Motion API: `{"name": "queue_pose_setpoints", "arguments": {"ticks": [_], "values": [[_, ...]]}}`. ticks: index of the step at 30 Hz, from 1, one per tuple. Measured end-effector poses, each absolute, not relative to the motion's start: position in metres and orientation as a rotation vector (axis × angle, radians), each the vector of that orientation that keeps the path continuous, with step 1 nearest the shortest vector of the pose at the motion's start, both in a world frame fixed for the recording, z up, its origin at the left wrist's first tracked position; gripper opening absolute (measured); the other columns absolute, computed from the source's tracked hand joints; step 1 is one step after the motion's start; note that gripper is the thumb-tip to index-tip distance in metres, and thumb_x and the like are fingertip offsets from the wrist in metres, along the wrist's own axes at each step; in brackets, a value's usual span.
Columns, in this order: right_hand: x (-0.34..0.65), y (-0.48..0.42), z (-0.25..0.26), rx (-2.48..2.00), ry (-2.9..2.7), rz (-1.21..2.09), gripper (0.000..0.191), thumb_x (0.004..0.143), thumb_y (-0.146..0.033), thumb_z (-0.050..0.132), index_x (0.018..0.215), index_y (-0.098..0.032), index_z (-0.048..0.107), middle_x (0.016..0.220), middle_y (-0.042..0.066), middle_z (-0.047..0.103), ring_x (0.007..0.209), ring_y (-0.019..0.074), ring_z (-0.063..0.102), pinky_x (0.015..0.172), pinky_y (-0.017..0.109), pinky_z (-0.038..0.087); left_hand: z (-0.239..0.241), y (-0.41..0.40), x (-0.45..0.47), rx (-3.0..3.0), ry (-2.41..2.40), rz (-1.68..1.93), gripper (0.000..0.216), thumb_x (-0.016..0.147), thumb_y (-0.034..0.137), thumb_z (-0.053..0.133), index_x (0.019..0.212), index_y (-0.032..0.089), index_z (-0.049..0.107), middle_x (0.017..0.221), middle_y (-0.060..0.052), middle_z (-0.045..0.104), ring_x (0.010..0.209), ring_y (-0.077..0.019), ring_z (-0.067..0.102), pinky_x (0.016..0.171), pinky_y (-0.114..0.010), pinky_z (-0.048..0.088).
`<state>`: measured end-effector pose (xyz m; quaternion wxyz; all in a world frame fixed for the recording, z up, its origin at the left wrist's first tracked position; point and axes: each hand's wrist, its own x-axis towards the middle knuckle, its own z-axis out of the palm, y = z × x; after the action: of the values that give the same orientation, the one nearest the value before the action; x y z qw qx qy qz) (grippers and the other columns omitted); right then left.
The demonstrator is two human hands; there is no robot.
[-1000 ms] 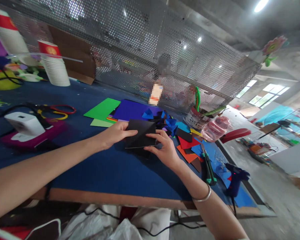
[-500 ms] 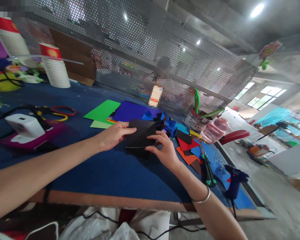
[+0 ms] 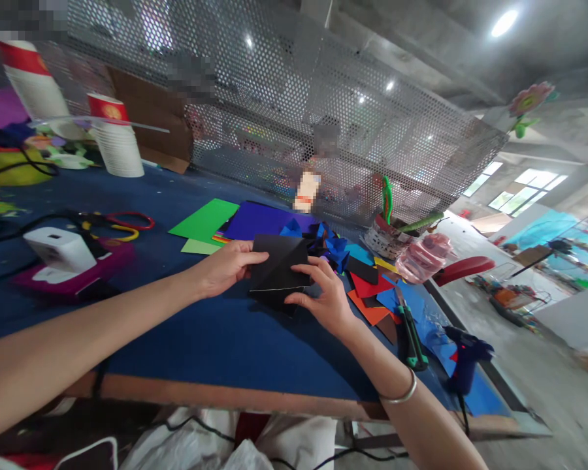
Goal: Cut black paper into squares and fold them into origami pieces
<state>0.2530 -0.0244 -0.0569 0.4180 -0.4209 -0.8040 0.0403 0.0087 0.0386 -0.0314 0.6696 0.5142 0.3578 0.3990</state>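
Head view: both hands [image 3: 231, 266] [image 3: 329, 299] pinch black paper [image 3: 277, 264]; the pot [image 3: 379, 242] holds green objects [image 3: 387, 201].

Your left hand [image 3: 231, 266] pinches black paper [image 3: 278, 266], your right hand [image 3: 327, 297] at its edge, a cutter [image 3: 412, 336] further right

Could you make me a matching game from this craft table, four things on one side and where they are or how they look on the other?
1. Black paper
2. White plug
3. Glue gun
4. Pink bottle

A. Dark blue, with a cord
B. Beside the container with green stems
C. Held in the left hand
D. On a magenta base

Pairs: 1-C, 2-D, 3-A, 4-B
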Motion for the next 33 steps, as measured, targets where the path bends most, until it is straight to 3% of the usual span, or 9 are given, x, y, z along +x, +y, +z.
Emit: {"name": "queue_pose_setpoints", "arguments": {"ticks": [3,7,10,18,22,24,29,31,33], "values": [[0.253,-0.023,-0.059,-1.039,-2.019,0.079,0.051,0.083,-0.041,0.096,0.129,-0.028,0.080,0.139,0.012,0.069,0.128,0.0298,0.070,0.108,0.043,0.062,-0.032,0.039,0.009,1.151,0.801,0.875,0.017,0.068,0.029,0.091,0.080,0.023,0.081,0.083,-0.004,0.081,0.085,-0.0249,0.079,0.075,-0.031,0.060],[0.254,-0.020,-0.060,-1.063,-1.961,0.122,0.024,0.090,-0.036,0.091,0.113,-0.029,0.086,0.137,0.012,0.072,0.120,0.0283,0.075,0.104,0.042,0.064,-0.031,0.037,0.010,1.153,0.782,0.834,0.018,0.067,0.028,0.092,0.080,0.021,0.082,0.083,-0.007,0.081,0.084,-0.0260,0.079,0.076,-0.032,0.062],[0.254,-0.021,-0.058,-1.092,-1.928,0.160,0.017,0.093,-0.038,0.087,0.108,-0.029,0.086,0.137,0.011,0.074,0.126,0.0294,0.074,0.107,0.043,0.062,-0.030,0.036,0.010,1.154,0.774,0.837,0.024,0.064,0.031,0.095,0.081,0.020,0.082,0.084,-0.007,0.082,0.082,-0.0251,0.078,0.075,-0.032,0.062],[0.252,-0.028,-0.054,-1.092,-1.953,0.155,0.060,0.083,-0.051,0.094,0.133,-0.026,0.072,0.151,0.017,0.064,0.136,0.0341,0.067,0.099,0.044,0.065,-0.028,0.035,0.009,1.166,0.782,0.881,0.034,0.059,0.032,0.101,0.081,0.018,0.080,0.084,-0.006,0.083,0.078,-0.0197,0.075,0.068,-0.026,0.060],[0.247,-0.033,-0.053,-1.149,-1.958,-0.225,0.052,0.088,-0.032,0.090,0.137,-0.027,0.070,0.163,0.019,0.051,0.150,0.0408,0.053,0.117,0.062,0.052,-0.027,0.033,0.011,1.197,0.788,0.912,0.028,0.065,0.033,0.097,0.082,0.019,0.079,0.084,-0.006,0.082,0.075,-0.0187,0.075,0.066,-0.026,0.060],[0.246,-0.037,-0.051,-1.139,-2.013,-0.378,0.039,0.096,-0.024,0.080,0.134,-0.030,0.074,0.157,0.016,0.058,0.148,0.0396,0.054,0.120,0.063,0.046,-0.029,0.031,0.013,1.226,0.795,0.906,0.028,0.066,0.035,0.095,0.082,0.019,0.078,0.083,-0.007,0.081,0.075,-0.0198,0.075,0.066,-0.027,0.060],[0.246,-0.045,-0.046,-0.968,-2.215,-0.480,0.027,0.106,-0.015,0.063,0.116,-0.033,0.081,0.116,0.005,0.083,0.115,0.0248,0.075,0.105,0.046,0.051,-0.030,0.021,0.017,1.361,0.823,0.853,0.037,0.064,0.046,0.092,0.083,0.017,0.078,0.086,-0.011,0.082,0.079,-0.0271,0.077,0.068,-0.036,0.063],[0.247,-0.045,-0.043,-0.901,-2.157,-0.504,0.030,0.107,-0.012,0.058,0.111,-0.030,0.081,0.107,0.004,0.085,0.102,0.0217,0.077,0.095,0.042,0.052,-0.025,0.017,0.016,1.441,0.851,0.916,0.044,0.066,0.045,0.090,0.099,0.018,0.079,0.106,-0.013,0.083,0.097,-0.0316,0.078,0.081,-0.042,0.065],[0.248,-0.044,-0.041,-0.857,-2.062,-0.472,0.031,0.107,-0.010,0.055,0.107,-0.027,0.081,0.104,0.005,0.085,0.093,0.0203,0.078,0.088,0.039,0.054,-0.016,0.012,0.012,1.540,0.877,1.075,0.059,0.069,0.042,0.088,0.123,0.022,0.074,0.139,-0.012,0.074,0.130,-0.0334,0.068,0.108,-0.045,0.057]]}}
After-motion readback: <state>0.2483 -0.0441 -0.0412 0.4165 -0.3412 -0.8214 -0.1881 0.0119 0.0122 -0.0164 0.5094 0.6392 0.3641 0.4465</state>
